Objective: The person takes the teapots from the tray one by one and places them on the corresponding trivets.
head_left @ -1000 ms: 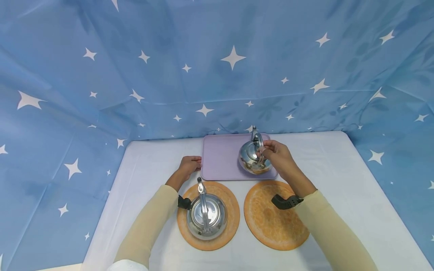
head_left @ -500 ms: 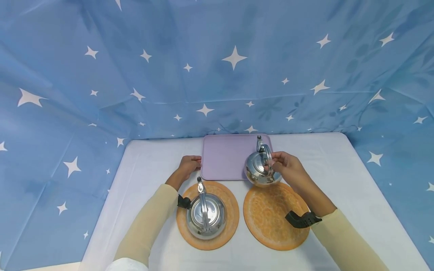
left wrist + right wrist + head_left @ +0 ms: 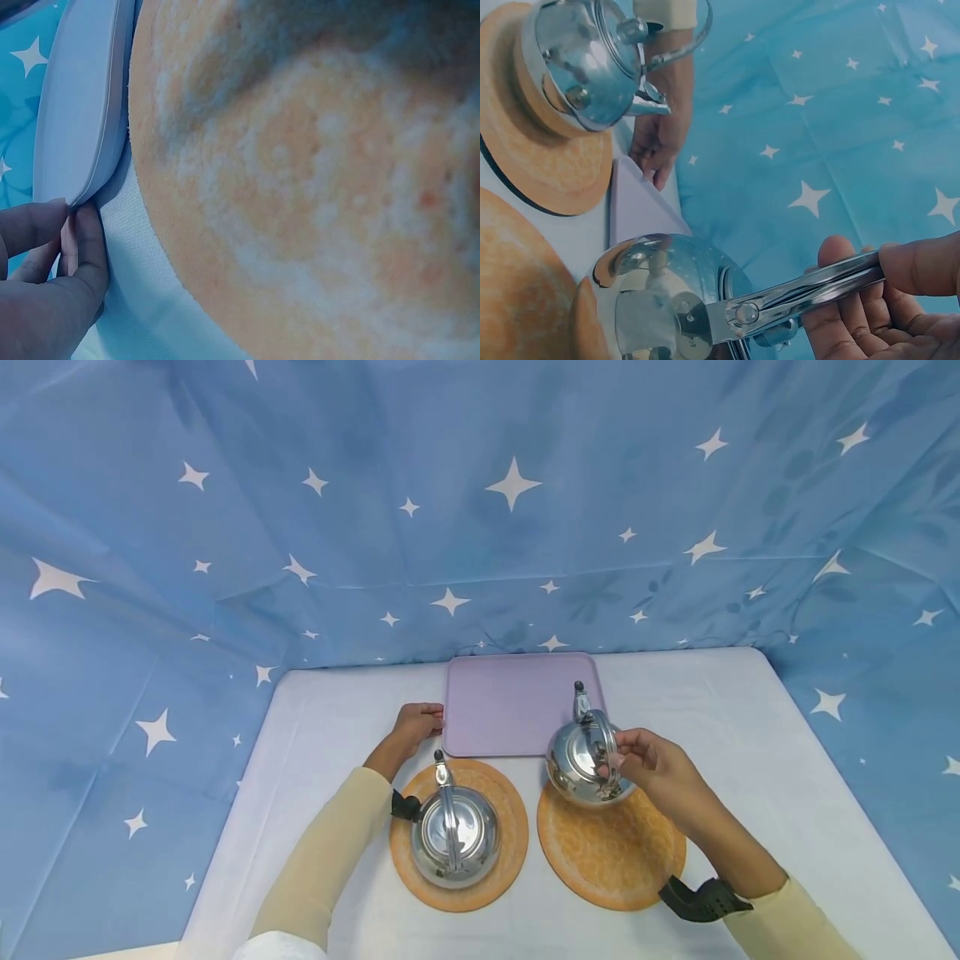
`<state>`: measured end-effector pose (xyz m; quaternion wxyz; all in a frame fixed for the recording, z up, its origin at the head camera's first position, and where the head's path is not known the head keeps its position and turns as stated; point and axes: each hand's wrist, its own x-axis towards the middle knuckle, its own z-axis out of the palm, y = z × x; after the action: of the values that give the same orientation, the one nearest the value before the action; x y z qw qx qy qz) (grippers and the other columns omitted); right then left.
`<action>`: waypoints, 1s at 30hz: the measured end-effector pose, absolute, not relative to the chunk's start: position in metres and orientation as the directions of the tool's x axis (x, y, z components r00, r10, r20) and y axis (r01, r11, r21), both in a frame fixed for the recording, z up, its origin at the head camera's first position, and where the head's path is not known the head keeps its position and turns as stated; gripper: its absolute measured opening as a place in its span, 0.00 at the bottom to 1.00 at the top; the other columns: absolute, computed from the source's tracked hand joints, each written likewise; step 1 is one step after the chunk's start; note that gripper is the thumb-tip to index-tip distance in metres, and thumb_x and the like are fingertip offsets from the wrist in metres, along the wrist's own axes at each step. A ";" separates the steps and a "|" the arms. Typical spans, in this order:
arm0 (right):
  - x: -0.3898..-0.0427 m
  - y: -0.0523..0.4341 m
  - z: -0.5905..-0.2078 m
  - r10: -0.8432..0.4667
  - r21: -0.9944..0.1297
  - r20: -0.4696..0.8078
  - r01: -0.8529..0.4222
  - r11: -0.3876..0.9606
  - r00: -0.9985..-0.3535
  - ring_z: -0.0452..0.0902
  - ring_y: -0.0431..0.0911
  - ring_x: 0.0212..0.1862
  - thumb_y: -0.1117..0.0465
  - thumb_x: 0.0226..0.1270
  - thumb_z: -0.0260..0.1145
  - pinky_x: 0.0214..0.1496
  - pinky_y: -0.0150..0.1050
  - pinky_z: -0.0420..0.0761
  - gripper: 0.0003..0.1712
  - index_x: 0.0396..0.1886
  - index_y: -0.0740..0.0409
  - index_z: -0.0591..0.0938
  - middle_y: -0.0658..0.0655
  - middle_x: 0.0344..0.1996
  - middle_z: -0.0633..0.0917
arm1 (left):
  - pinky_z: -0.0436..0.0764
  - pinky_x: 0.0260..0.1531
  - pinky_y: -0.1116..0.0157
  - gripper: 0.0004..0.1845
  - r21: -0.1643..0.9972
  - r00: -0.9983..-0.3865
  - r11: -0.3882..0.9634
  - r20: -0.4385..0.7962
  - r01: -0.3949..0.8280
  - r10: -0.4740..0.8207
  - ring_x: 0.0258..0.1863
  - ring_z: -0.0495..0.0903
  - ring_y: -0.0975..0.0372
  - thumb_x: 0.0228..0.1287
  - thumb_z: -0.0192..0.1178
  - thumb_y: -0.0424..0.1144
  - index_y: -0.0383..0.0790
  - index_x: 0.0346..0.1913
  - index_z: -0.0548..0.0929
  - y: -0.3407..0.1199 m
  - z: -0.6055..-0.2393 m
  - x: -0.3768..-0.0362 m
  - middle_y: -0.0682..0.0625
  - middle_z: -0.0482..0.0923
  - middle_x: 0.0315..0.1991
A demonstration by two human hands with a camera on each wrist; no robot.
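My right hand (image 3: 651, 762) grips the metal handle (image 3: 810, 289) of a shiny steel kettle (image 3: 586, 760) and holds it over the far edge of the right orange mat (image 3: 611, 852). In the right wrist view my right hand (image 3: 885, 300) curls round that handle, with the kettle (image 3: 667, 300) below it. A second steel kettle (image 3: 454, 832) stands on the left orange mat (image 3: 504, 868). My left hand (image 3: 417, 723) rests against the left edge of the lilac tray (image 3: 510, 705); the left wrist view shows my left hand (image 3: 45, 285) touching the tray's rim (image 3: 82, 127).
A white table (image 3: 750, 752) carries everything. Blue star-patterned cloth (image 3: 480, 502) hangs behind and at both sides. The left wrist view is filled by the orange mat (image 3: 315, 195). The other kettle (image 3: 585, 60) and mat (image 3: 540, 165) show in the right wrist view.
My right hand has carried the kettle off the lilac tray, toward me, to above the right orange mat. The left hand has stayed at the tray's edge.
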<state>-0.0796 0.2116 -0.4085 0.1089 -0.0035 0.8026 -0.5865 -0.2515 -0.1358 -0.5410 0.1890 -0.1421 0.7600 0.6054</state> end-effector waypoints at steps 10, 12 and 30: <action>-0.048 0.215 -0.419 -0.141 -0.953 -0.188 0.145 0.266 -0.972 0.74 0.45 0.47 0.67 0.73 0.56 0.47 0.27 0.79 0.17 0.55 0.73 0.68 0.62 0.45 0.75 | 0.83 0.47 0.63 0.20 0.859 -0.884 0.235 -0.468 -0.454 0.003 0.46 0.80 0.55 0.63 0.56 0.22 0.29 0.58 0.78 -0.138 -0.542 -0.251 0.40 0.79 0.49; -0.043 0.217 -0.420 -0.147 -0.955 -0.186 0.144 0.261 -0.971 0.74 0.45 0.46 0.67 0.73 0.56 0.47 0.28 0.79 0.17 0.55 0.74 0.68 0.62 0.45 0.75 | 0.83 0.47 0.63 0.20 0.859 -0.882 0.231 -0.471 -0.457 0.007 0.46 0.80 0.55 0.63 0.56 0.22 0.29 0.58 0.78 -0.136 -0.542 -0.250 0.40 0.79 0.49; -0.026 0.229 -0.433 -0.128 -0.952 -0.196 0.157 0.262 -0.972 0.72 0.42 0.45 0.67 0.72 0.56 0.47 0.26 0.78 0.17 0.54 0.74 0.68 0.62 0.45 0.74 | 0.83 0.46 0.64 0.19 0.862 -0.886 0.236 -0.463 -0.449 0.007 0.46 0.81 0.56 0.64 0.56 0.22 0.28 0.58 0.78 -0.134 -0.541 -0.250 0.41 0.80 0.47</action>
<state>-0.0262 0.2287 -0.4328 0.1174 0.0093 0.7856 -0.6074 -0.2504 -0.1340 -0.5410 0.1894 -0.1449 0.7628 0.6010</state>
